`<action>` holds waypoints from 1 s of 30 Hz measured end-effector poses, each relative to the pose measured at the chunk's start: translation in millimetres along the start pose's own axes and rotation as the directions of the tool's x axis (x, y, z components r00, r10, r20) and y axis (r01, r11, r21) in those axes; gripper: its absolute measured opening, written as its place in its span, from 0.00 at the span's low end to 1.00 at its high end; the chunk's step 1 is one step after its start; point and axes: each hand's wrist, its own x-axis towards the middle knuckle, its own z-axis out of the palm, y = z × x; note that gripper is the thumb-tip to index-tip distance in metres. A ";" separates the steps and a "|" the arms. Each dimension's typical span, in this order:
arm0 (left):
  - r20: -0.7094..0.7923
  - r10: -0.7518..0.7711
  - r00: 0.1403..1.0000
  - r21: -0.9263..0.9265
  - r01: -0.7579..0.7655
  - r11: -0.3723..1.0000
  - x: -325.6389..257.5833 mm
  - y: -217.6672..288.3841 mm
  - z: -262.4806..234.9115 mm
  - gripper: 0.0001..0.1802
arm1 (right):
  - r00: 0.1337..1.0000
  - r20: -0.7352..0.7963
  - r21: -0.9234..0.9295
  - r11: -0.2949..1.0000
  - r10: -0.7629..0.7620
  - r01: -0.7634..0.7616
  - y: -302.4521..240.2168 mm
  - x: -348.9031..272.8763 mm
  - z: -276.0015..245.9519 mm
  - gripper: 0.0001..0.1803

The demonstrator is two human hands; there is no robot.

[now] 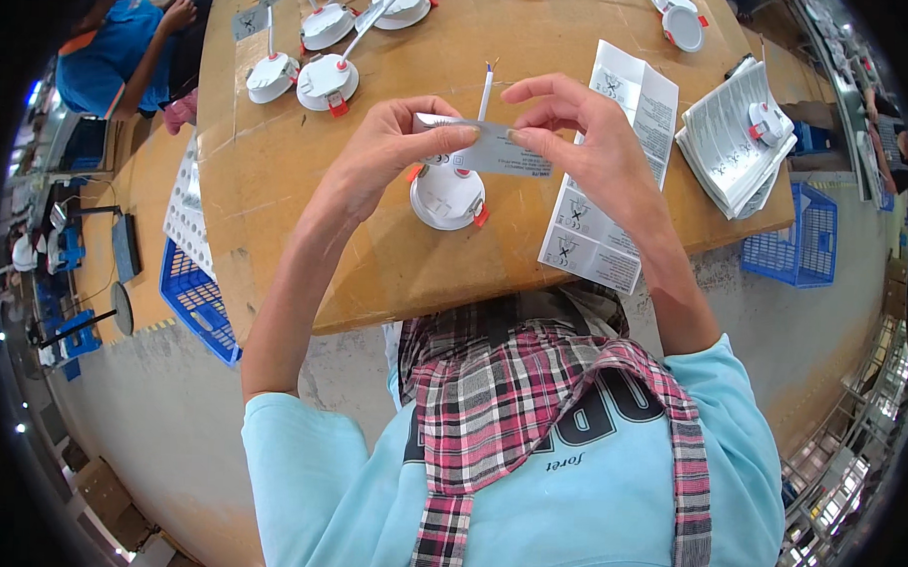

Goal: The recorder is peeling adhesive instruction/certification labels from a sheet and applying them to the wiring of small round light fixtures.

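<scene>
A small silver label printed in dark type is stretched between my two hands. My left hand pinches its left end, the thumb lying on top. At its upper right, my right hand holds it with the thumb, while the index finger arches above. Just beneath the label, on the table, lies a round white downlight with red-tipped side clips; the label covers its far part. A white cable with bare wire ends shows beyond the label. Sheets of silver labels lie beside my right hand.
Several more white downlights stand at the far left of the brown table. A thick label stack with a round white part on it lies at the right edge. Blue crates flank the table. A person in blue is at far left.
</scene>
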 end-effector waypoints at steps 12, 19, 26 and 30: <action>-0.055 0.008 0.998 -0.027 -0.009 1.000 39.0 -6.9 -7.9 0.10 | 0.992 -0.124 -0.057 0.998 -0.032 0.025 17.9 23.1 -5.6 0.14; -0.052 -0.037 0.998 -0.103 0.032 0.994 46.7 -11.8 -8.6 0.09 | 0.994 -0.105 -0.031 0.999 0.020 -0.024 26.1 26.9 -5.9 0.17; -0.031 -0.064 0.997 -0.115 0.060 0.992 51.3 -12.0 -7.5 0.09 | 0.993 -0.115 -0.029 0.999 0.033 -0.037 29.8 28.7 -7.6 0.18; -0.027 -0.075 0.997 -0.147 0.071 0.987 50.3 -10.7 -4.8 0.09 | 0.992 -0.112 -0.018 0.998 0.064 -0.067 31.2 29.1 -7.5 0.18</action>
